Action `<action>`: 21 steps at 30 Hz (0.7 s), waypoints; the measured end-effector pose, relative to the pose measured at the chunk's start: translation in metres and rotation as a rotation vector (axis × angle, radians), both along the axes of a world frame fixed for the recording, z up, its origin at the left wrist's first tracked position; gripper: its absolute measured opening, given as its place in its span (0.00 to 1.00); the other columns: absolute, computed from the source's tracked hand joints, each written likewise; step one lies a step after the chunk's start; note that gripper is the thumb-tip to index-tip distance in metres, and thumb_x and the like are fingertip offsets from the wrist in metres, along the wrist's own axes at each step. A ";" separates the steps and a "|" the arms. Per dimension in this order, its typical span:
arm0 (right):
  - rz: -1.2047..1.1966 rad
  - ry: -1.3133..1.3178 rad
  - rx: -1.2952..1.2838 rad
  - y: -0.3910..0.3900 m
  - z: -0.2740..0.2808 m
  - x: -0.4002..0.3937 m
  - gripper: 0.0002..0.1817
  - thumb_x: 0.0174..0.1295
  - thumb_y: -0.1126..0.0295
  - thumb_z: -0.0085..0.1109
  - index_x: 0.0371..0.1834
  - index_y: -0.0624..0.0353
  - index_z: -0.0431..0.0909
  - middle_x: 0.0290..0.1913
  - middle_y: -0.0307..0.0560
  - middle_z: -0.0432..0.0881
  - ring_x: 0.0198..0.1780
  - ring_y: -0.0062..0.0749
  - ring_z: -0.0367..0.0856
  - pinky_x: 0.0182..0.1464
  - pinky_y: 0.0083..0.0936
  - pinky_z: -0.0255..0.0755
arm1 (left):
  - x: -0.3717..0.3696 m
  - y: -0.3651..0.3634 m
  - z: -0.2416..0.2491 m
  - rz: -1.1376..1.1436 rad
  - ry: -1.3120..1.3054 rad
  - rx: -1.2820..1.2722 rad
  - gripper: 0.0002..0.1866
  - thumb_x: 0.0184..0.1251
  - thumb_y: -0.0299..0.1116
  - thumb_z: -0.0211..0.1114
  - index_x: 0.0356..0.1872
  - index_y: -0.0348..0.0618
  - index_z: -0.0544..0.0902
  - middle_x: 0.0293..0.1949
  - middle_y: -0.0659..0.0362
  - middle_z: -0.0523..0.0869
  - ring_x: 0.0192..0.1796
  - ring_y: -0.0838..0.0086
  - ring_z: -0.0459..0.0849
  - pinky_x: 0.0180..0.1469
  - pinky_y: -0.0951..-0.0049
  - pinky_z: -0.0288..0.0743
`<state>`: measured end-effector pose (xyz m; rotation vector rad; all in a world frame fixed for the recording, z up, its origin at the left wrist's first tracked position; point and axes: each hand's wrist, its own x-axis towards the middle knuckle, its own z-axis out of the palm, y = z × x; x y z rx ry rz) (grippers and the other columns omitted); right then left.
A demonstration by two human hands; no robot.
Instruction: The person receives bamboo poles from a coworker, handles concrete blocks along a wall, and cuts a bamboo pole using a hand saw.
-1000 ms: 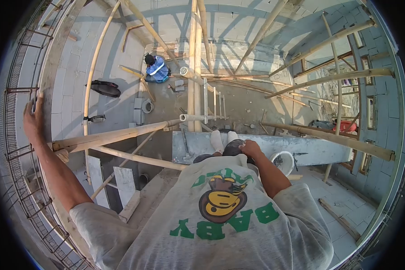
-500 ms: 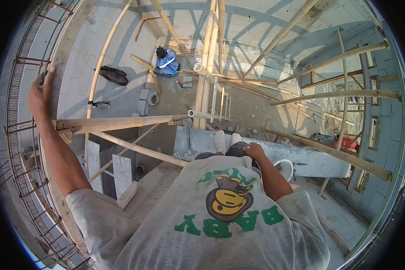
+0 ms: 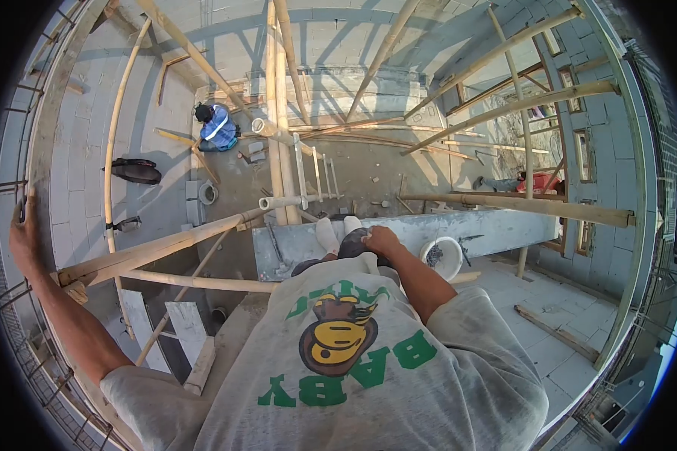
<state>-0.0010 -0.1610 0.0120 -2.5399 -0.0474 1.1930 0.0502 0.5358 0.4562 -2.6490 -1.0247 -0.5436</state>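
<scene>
Left grip (image 3: pixel 24 240) reached out to a long pale wooden board (image 3: pixel 50 128), its fingers bent at the outer edge beside a lattice of rust-brown steel bars (image 3: pixel 13 298); whether it had closed on anything could not be told. Right grip (image 3: pixel 382 240) rested, fingers curled, on a dark-clad knee (image 3: pixel 351 246); whether it pinched the cloth could not be seen. The worker wore a grey T-shirt (image 3: pixel 399 391) with a brown-and-yellow monkey print and green lettering. White-socked feet (image 3: pixel 326 237) showed against the far edge of a long, flat grey platform (image 3: pixel 504 229), left of its middle. A round white bucket (image 3: pixel 451 261) overlapped the platform's near edge, right of the middle, and a slim dark tool (image 3: pixel 273 244) lay by the left end. A thick tan pole (image 3: pixel 158 244) ran inward from near the left forearm. Well apart on the floor below, a person in a blue jacket (image 3: pixel 218 128) crouched.
</scene>
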 end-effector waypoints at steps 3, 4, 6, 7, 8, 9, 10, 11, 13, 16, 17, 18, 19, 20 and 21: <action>-0.032 0.001 -0.020 0.002 -0.003 -0.003 0.26 0.58 0.50 0.57 0.45 0.65 0.81 0.48 0.62 0.82 0.53 0.54 0.80 0.57 0.43 0.73 | -0.004 0.012 -0.003 -0.045 -0.031 -0.095 0.39 0.60 0.68 0.56 0.62 0.47 0.78 0.44 0.48 0.87 0.48 0.59 0.85 0.53 0.63 0.74; -0.042 0.010 -0.019 0.004 -0.003 -0.003 0.26 0.58 0.50 0.57 0.45 0.65 0.81 0.49 0.62 0.82 0.53 0.54 0.80 0.57 0.43 0.73 | -0.005 0.018 -0.004 -0.063 -0.044 -0.126 0.39 0.61 0.68 0.56 0.62 0.46 0.78 0.45 0.48 0.87 0.48 0.59 0.85 0.53 0.63 0.74; -0.063 0.026 -0.018 0.004 0.002 -0.003 0.27 0.59 0.50 0.57 0.46 0.66 0.81 0.50 0.62 0.82 0.54 0.54 0.80 0.57 0.43 0.73 | -0.005 0.027 -0.008 -0.095 -0.071 -0.196 0.38 0.63 0.66 0.55 0.62 0.46 0.77 0.46 0.48 0.87 0.49 0.59 0.85 0.53 0.63 0.74; -0.066 0.033 -0.019 0.005 0.006 -0.002 0.27 0.59 0.50 0.57 0.47 0.66 0.81 0.50 0.62 0.82 0.54 0.54 0.80 0.57 0.43 0.73 | -0.004 0.028 -0.009 -0.108 -0.078 -0.228 0.37 0.63 0.66 0.55 0.62 0.46 0.77 0.46 0.48 0.87 0.49 0.60 0.84 0.53 0.63 0.74; -0.065 0.041 -0.016 0.006 0.013 0.000 0.27 0.59 0.50 0.57 0.47 0.66 0.80 0.50 0.63 0.82 0.54 0.54 0.80 0.57 0.44 0.73 | -0.004 0.017 -0.005 -0.114 -0.062 -0.216 0.37 0.64 0.66 0.55 0.62 0.45 0.77 0.47 0.49 0.86 0.49 0.60 0.84 0.53 0.63 0.74; -0.060 0.048 -0.011 0.008 0.017 0.001 0.27 0.59 0.50 0.57 0.48 0.66 0.80 0.51 0.63 0.82 0.54 0.54 0.80 0.57 0.44 0.73 | -0.003 0.006 -0.002 -0.120 -0.045 -0.203 0.37 0.64 0.66 0.55 0.62 0.45 0.77 0.47 0.49 0.86 0.49 0.60 0.84 0.53 0.63 0.74; -0.073 0.058 -0.008 0.009 0.020 0.002 0.27 0.59 0.50 0.57 0.48 0.66 0.80 0.51 0.63 0.82 0.55 0.54 0.80 0.57 0.44 0.73 | -0.004 -0.002 0.000 -0.122 -0.030 -0.187 0.37 0.64 0.66 0.54 0.62 0.45 0.77 0.48 0.49 0.86 0.50 0.60 0.84 0.53 0.63 0.74; -0.086 0.068 -0.005 0.009 0.023 0.003 0.27 0.59 0.50 0.57 0.48 0.66 0.80 0.51 0.63 0.82 0.55 0.54 0.80 0.57 0.44 0.73 | -0.003 -0.002 0.000 -0.114 -0.025 -0.180 0.37 0.64 0.65 0.54 0.62 0.45 0.77 0.49 0.49 0.86 0.51 0.60 0.83 0.53 0.63 0.73; -0.108 0.071 -0.009 0.009 0.023 0.002 0.27 0.58 0.51 0.58 0.48 0.65 0.81 0.51 0.63 0.82 0.54 0.54 0.80 0.57 0.43 0.73 | -0.004 -0.003 0.000 -0.143 -0.028 -0.190 0.37 0.65 0.65 0.54 0.62 0.45 0.77 0.49 0.49 0.85 0.52 0.60 0.83 0.54 0.63 0.73; -0.127 0.050 -0.018 0.010 0.022 0.001 0.25 0.57 0.53 0.59 0.48 0.64 0.82 0.50 0.62 0.83 0.53 0.51 0.82 0.57 0.41 0.74 | -0.005 -0.015 0.002 -0.161 -0.036 -0.193 0.36 0.65 0.64 0.53 0.62 0.44 0.77 0.50 0.49 0.85 0.53 0.60 0.82 0.54 0.63 0.73; -0.129 0.048 -0.016 0.009 0.021 0.000 0.25 0.57 0.53 0.59 0.48 0.64 0.82 0.50 0.62 0.83 0.53 0.51 0.82 0.57 0.41 0.74 | -0.006 -0.017 0.003 -0.162 -0.038 -0.192 0.36 0.66 0.64 0.53 0.62 0.44 0.77 0.51 0.48 0.85 0.53 0.60 0.82 0.54 0.63 0.73; -0.130 0.046 -0.015 0.009 0.020 -0.001 0.25 0.57 0.53 0.59 0.48 0.64 0.82 0.50 0.62 0.83 0.53 0.51 0.82 0.57 0.41 0.74 | -0.005 -0.010 0.002 -0.146 -0.031 -0.203 0.36 0.66 0.64 0.53 0.62 0.44 0.77 0.51 0.48 0.85 0.54 0.60 0.82 0.55 0.64 0.73; -0.120 0.051 -0.006 0.008 0.019 -0.001 0.26 0.58 0.52 0.58 0.49 0.64 0.81 0.50 0.62 0.82 0.54 0.52 0.81 0.57 0.42 0.74 | -0.003 0.001 0.001 -0.130 -0.025 -0.213 0.36 0.66 0.64 0.53 0.62 0.44 0.76 0.52 0.48 0.84 0.54 0.60 0.82 0.55 0.64 0.73; -0.110 0.055 0.002 0.007 0.018 0.000 0.26 0.58 0.51 0.58 0.49 0.65 0.80 0.51 0.62 0.82 0.55 0.53 0.81 0.58 0.43 0.73 | -0.002 0.002 0.002 -0.113 -0.020 -0.224 0.36 0.66 0.64 0.53 0.63 0.45 0.76 0.52 0.48 0.84 0.54 0.60 0.82 0.55 0.64 0.73; -0.098 0.060 0.010 0.006 0.018 0.001 0.27 0.59 0.51 0.57 0.50 0.65 0.80 0.52 0.62 0.81 0.55 0.54 0.80 0.58 0.44 0.73 | -0.004 0.002 0.002 -0.138 -0.027 -0.232 0.36 0.66 0.64 0.53 0.63 0.45 0.76 0.52 0.48 0.84 0.55 0.60 0.82 0.55 0.64 0.73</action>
